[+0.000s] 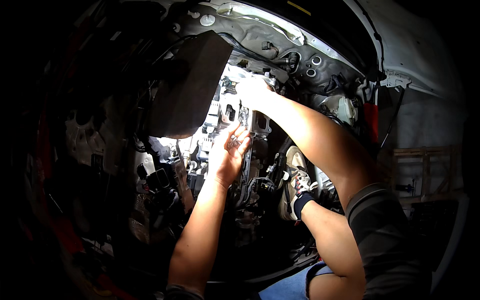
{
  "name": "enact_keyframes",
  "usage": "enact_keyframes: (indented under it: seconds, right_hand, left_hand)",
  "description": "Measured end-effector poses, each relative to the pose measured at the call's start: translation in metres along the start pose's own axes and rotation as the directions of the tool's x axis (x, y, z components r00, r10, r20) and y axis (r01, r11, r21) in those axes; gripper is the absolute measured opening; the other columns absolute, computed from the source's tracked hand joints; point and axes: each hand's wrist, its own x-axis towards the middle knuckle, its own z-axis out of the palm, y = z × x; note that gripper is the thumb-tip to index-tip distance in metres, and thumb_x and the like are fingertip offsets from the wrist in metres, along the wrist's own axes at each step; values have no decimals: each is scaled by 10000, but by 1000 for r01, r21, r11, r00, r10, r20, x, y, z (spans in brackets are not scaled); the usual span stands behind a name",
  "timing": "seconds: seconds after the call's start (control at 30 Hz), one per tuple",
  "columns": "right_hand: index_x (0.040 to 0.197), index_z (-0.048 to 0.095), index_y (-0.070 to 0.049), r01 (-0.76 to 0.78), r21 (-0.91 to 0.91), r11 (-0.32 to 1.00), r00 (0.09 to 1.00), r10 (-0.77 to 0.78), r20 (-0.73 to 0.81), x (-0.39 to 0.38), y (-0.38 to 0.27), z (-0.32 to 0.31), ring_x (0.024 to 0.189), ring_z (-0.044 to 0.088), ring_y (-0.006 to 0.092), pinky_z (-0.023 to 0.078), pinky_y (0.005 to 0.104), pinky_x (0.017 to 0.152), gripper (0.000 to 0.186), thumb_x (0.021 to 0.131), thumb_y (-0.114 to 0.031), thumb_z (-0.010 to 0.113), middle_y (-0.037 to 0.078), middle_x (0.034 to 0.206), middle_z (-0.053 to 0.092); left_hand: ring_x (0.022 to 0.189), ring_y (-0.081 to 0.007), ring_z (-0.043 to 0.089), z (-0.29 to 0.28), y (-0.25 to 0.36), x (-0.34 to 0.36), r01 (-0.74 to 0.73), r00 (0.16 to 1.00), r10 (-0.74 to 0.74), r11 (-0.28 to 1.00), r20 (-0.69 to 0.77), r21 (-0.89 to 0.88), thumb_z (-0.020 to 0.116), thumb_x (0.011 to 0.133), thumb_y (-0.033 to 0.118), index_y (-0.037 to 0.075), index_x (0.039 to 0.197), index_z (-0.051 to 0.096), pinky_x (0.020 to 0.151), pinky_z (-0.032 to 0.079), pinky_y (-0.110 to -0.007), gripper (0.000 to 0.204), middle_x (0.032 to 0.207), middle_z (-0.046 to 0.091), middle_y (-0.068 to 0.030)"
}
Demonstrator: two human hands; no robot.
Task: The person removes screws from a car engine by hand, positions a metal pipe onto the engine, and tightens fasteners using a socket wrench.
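Head view: I watch from afar; light pools mid-frame and the rim falls to black.
Panel (pixel 192 85): dark, tilted, hiding some of what lies behind it; what supports it, I cannot tell.
Left hand (pixel 226 156): palm up, fingers curled, near the engine (pixel 243 116). Something small glints by the fingers; I cannot tell whether they clamp it. An upturned palm, I judge, would keep small parts from dropping into the gaps.
Engine: mid-frame, around and below both hands, in the brightest light.
Right hand (pixel 254 94): at the engine's far end, washed out by glare, so whether its fingers are together or apart I cannot tell. Its arm crosses from the right, which leaves the middle open to my view.
Shoe (pixel 296 182): right of the engine, probably placed there for balance and a closer reach.
Strut (pixel 393 118): slants below a hinge (pixel 395 79), presumably for support.
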Motion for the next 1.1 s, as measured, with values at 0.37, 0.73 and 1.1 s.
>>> enact_keyframes:
  seconds: [0.37, 0.73, 1.1]
  right_hand:
    - [925, 733, -57, 116, -87, 989, 928, -139, -347, -4, 7, 12, 990, 656, 298, 534, 402, 836, 331, 891, -327, 544, 155, 1008, 692]
    - [962, 729, -60, 67, -171, 983, 983, -94, -155, -5, 1, -2, 992, 668, 270, 507, 428, 863, 361, 877, -372, 568, 113, 981, 708]
    - [1303, 589, -124, -1, -35, 999, 999, 2, 35, 6, 5, 4, 1397, 303, 221, 264, 605, 1079, 641, 854, -582, 573, -10, 1530, 285]
  left_hand:
    - [705, -114, 519, 3, 5, 2, 33, 999, -31, 998, -45, 46, 589, 952, 119, 10, 1076, 609, 580, 398, -221, 166, 857, 590, -41]
    - [740, -115, 523, 4, 6, -2, 24, 999, -19, 992, -43, 123, 530, 990, 177, -2, 1180, 572, 613, 425, -217, 265, 897, 586, -39]
    - [724, -129, 519, 5, 3, 1, 34, 997, -31, 998, -64, 46, 586, 952, 172, 28, 1106, 616, 621, 427, -234, 212, 823, 573, -29]
